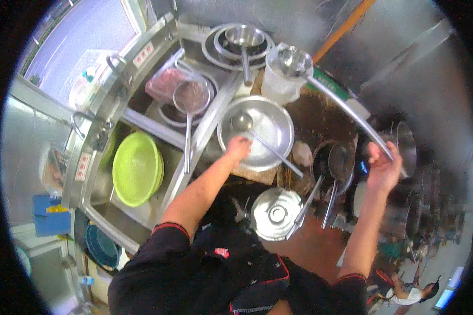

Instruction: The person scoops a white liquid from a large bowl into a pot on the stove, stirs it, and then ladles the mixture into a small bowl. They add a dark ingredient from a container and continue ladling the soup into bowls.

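My right hand (384,165) is closed around the far end of a long metal handle, part of a large steel ladle (295,61). That ladle's bowl rests at the mouth of a translucent white plastic bucket (280,84). At the near left rim of a wide metal basin (270,114), my left hand (238,149) has its fingers curled over the edge. Inside the basin lies a second ladle (242,121), its handle slanting out over the near right rim. The basin's contents look pale; whether it holds liquid is unclear.
Left is a steel sink (132,114) with lime-green plastic basins (136,169), packaged meat (167,84) and a long-handled strainer (191,96). Behind stand stacked steel basins (209,49) with a saucepan (244,35). A round metal lid (276,214) and dark strainer (341,159) are near. Another person (410,293) appears lower right.
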A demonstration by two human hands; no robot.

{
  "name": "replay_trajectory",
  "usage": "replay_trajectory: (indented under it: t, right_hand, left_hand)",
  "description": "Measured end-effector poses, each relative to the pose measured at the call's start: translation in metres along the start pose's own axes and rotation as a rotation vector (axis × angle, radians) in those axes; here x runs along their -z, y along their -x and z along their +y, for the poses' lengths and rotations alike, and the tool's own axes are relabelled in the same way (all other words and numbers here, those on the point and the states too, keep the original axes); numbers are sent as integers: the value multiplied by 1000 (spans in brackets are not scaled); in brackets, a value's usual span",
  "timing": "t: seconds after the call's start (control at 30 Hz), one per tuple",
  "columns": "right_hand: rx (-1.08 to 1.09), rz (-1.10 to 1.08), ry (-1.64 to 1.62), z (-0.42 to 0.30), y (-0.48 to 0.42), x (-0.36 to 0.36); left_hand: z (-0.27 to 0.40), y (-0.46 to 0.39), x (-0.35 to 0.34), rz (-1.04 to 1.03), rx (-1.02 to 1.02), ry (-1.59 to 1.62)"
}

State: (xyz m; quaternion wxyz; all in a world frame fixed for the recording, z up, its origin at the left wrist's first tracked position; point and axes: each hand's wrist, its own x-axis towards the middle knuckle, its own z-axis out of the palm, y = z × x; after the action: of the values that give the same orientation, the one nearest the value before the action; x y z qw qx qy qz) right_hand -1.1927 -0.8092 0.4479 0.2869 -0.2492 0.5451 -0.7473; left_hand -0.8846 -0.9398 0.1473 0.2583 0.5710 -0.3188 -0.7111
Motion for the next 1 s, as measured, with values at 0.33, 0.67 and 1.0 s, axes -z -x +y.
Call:
replay_trajectory:
  t: [0.33,0.67,1.0]
  right_hand:
    - [-124,23,54,-25,81,98]
    - [43,-271,419,10,141,67]
    - [848,-974,1072,0,156,63]
  left_hand:
    - [-8,-1,2,46,157,366]
    - [-16,13,1,58,169,406]
    - [-24,5,5,53,158,470]
